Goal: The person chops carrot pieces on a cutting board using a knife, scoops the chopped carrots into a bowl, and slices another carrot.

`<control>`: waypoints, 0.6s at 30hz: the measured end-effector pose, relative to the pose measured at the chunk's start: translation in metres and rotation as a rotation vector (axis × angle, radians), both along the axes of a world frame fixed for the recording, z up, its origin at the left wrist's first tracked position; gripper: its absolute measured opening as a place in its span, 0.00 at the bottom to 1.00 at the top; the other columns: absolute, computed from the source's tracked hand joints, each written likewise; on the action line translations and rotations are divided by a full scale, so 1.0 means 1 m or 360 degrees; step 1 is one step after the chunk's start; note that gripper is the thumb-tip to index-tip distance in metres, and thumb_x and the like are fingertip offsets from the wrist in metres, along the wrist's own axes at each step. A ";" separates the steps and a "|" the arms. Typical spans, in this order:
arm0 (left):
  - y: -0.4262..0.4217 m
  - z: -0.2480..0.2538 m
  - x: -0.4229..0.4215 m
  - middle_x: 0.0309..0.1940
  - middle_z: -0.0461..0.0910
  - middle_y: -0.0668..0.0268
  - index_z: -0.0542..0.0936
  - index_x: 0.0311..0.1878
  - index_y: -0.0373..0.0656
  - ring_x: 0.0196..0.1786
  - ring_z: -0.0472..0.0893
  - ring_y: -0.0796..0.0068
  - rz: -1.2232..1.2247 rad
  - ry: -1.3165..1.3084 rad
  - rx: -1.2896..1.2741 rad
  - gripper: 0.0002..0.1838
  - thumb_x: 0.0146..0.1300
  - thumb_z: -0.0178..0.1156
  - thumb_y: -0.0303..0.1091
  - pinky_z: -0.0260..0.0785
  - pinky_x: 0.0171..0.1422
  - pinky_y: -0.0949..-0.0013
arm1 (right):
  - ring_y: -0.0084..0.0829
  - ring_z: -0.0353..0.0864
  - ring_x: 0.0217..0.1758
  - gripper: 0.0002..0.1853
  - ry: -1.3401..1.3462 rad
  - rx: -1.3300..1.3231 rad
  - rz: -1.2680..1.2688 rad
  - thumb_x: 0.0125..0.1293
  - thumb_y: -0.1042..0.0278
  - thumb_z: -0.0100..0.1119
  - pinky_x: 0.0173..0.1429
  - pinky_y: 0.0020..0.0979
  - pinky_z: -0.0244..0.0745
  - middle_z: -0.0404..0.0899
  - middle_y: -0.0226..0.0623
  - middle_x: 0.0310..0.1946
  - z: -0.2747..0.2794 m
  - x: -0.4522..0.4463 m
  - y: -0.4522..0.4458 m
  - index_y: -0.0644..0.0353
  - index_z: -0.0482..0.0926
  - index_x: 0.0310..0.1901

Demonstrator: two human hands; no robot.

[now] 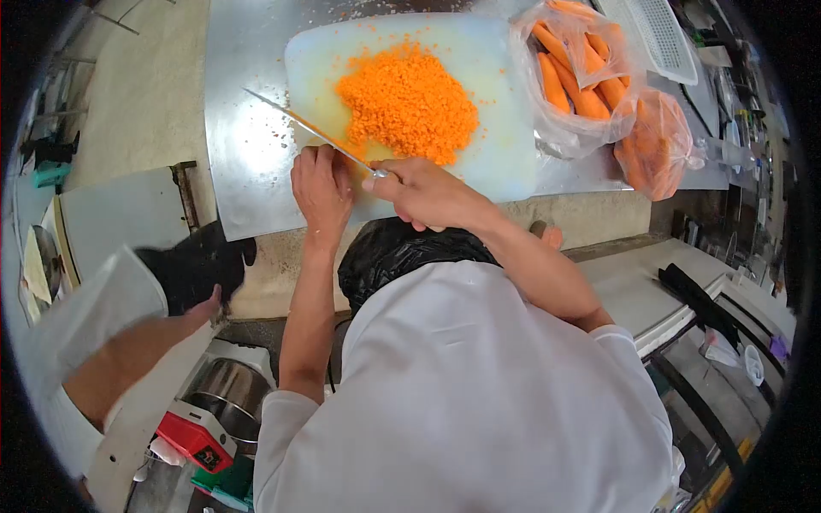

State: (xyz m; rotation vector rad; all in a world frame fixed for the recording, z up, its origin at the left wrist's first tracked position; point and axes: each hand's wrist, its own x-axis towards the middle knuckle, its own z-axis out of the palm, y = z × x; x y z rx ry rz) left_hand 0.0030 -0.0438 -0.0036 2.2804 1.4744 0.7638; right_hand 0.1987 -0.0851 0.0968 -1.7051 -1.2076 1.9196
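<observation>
My right hand [425, 195] is wrapped round the handle of a long knife [301, 124], whose blade points to the upper left over the board's left edge. Close by the blade, on its near side, my left hand [322, 186] has its fingers bent together at the board's lower left; whether they hold anything is hidden. A heap of finely chopped carrot [409, 101] lies on the white cutting board [505, 162], just beyond the knife. Orange bits stick along the blade.
A clear bag of whole carrots [586, 85] stands right of the board, with a tied bag of orange pieces [654, 145] beside it. A white basket [654, 38] is at the upper right. Another person's arm [141, 350] reaches in at the left, near a metal pot [229, 389].
</observation>
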 end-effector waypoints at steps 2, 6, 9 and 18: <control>0.000 -0.001 0.003 0.41 0.75 0.54 0.80 0.54 0.40 0.46 0.76 0.49 -0.0015 -0.0036 0.0007 0.18 0.58 0.60 0.23 0.67 0.54 0.50 | 0.24 0.73 0.17 0.34 -0.0003 -0.0011 0.0007 0.79 0.45 0.53 0.21 0.30 0.67 0.72 0.31 0.20 -0.004 0.003 0.000 0.63 0.72 0.75; -0.002 -0.003 -0.004 0.41 0.75 0.54 0.80 0.52 0.39 0.47 0.76 0.48 0.0006 -0.0023 -0.0028 0.16 0.59 0.59 0.23 0.68 0.54 0.49 | 0.23 0.73 0.17 0.34 0.0041 -0.0093 0.0019 0.79 0.44 0.53 0.21 0.29 0.67 0.73 0.31 0.20 0.013 -0.001 0.002 0.61 0.71 0.76; 0.001 0.000 -0.002 0.43 0.77 0.53 0.81 0.49 0.36 0.47 0.76 0.47 0.0014 -0.0147 -0.0076 0.13 0.60 0.60 0.23 0.69 0.53 0.49 | 0.22 0.73 0.18 0.34 0.0061 -0.0053 0.0023 0.79 0.44 0.53 0.22 0.28 0.68 0.73 0.31 0.20 0.003 0.000 -0.001 0.61 0.70 0.76; 0.004 0.012 -0.014 0.44 0.77 0.54 0.82 0.47 0.37 0.47 0.76 0.47 0.0012 0.0122 -0.0081 0.10 0.63 0.59 0.24 0.71 0.52 0.49 | 0.24 0.74 0.17 0.28 0.0108 -0.0100 0.0015 0.76 0.42 0.55 0.21 0.31 0.68 0.74 0.34 0.20 -0.013 0.005 0.005 0.63 0.81 0.57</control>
